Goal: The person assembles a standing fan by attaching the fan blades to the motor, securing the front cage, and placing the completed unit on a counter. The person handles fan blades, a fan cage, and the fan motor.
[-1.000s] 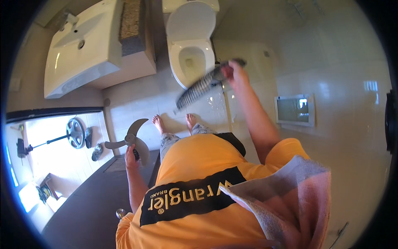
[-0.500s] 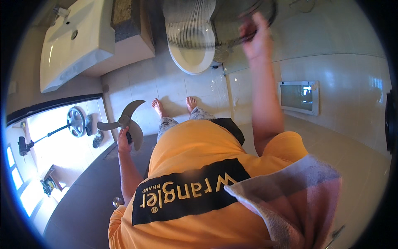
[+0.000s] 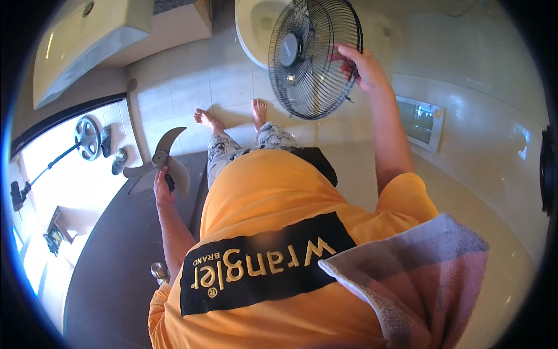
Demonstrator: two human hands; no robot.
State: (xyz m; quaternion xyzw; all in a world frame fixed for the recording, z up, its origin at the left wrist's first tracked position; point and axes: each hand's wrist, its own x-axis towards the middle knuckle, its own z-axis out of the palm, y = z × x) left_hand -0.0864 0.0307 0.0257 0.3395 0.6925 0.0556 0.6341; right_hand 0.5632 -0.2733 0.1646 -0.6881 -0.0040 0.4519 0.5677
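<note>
At the left, my left hand (image 3: pixel 162 187) is closed on a grey three-bladed fan blade (image 3: pixel 170 141), near its hub. A small black piece (image 3: pixel 170 182) shows by the fingers, too small to name. Out in front on the right, my right hand (image 3: pixel 371 71) grips the rim of a round black wire fan grille (image 3: pixel 289 49). The grille hangs tilted in the air, its disc-shaped centre facing left, and partly covers the toilet (image 3: pixel 250 29) beyond it.
A white washbasin (image 3: pixel 96 49) is at the far left. Beside me stands a dark door (image 3: pixel 110 273) with a round metal knob (image 3: pixel 158 270). Through the doorway are a stand with a round base (image 3: pixel 87 138) and shoes (image 3: pixel 119 161). A towel (image 3: pixel 418 262) hangs over my shoulder.
The grille, blurred over the toilet before, has come lower and nearer and is now sharp. My left hand still holds the fan blade. My feet have shifted, and the view has moved forward.
</note>
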